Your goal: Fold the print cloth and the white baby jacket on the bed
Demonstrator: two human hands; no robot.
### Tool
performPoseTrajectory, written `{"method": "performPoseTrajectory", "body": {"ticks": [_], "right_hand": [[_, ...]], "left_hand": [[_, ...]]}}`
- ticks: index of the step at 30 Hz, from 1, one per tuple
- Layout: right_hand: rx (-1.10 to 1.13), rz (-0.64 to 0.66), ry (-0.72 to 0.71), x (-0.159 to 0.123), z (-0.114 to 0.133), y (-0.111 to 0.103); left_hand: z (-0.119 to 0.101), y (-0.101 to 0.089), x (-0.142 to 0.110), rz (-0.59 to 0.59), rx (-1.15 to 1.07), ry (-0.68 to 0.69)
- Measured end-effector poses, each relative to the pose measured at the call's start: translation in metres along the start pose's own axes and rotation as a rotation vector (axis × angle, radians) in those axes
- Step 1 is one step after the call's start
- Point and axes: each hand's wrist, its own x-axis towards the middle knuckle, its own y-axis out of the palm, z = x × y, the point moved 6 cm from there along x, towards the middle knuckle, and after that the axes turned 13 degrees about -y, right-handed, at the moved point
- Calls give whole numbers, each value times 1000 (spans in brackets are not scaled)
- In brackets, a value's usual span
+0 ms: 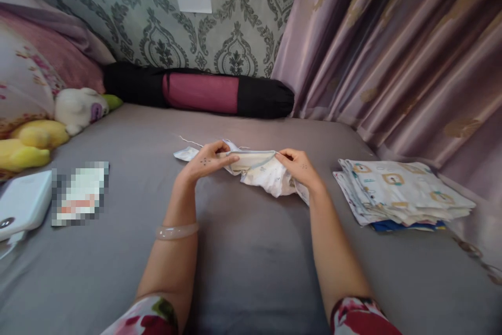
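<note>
Between my hands is a small white cloth garment (270, 175) with pale trim and thin tie strings, crumpled on the grey sheet. My left hand (209, 160) pinches its upper edge on the left, the thumb lying along the trim. On the right, my right hand (300, 166) grips the same edge between thumb and fingers. The edge is stretched fairly straight between them. A loose corner and a string stick out past my left hand. Part of the cloth droops below my right hand, and its full shape is hidden by folds.
A stack of folded printed cloths (400, 186) lies at right, by the curtain (333, 37). To the left are a white power bank (25, 199) with a cable, a blurred-out flat item (82, 194) and plush toys (80, 107). A black and maroon roll bag (200, 92) lies along the wall.
</note>
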Motion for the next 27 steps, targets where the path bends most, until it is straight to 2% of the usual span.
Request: {"method": "performPoseTrajectory", "body": {"ticks": [4,7,11,16,21,27], "right_hand": [[12,13,-20,1,0,1],[40,30,-64,0,6,2],[70,58,-125,-2,22,4],[98,106,-181,-4,53,-2],[40,129,-267,-2,92,-19],[-15,131,-304,2,133,-44]], "left_hand": [[-11,-5,-12,161,16,24],[-17,-13,-21,194,49,45],[-22,-31,-32,131,143,71],[-33,-56,-45,-36,219,149],[-50,-73,-55,-92,94,245],[-87,-99,-73,-135,21,223]]}}
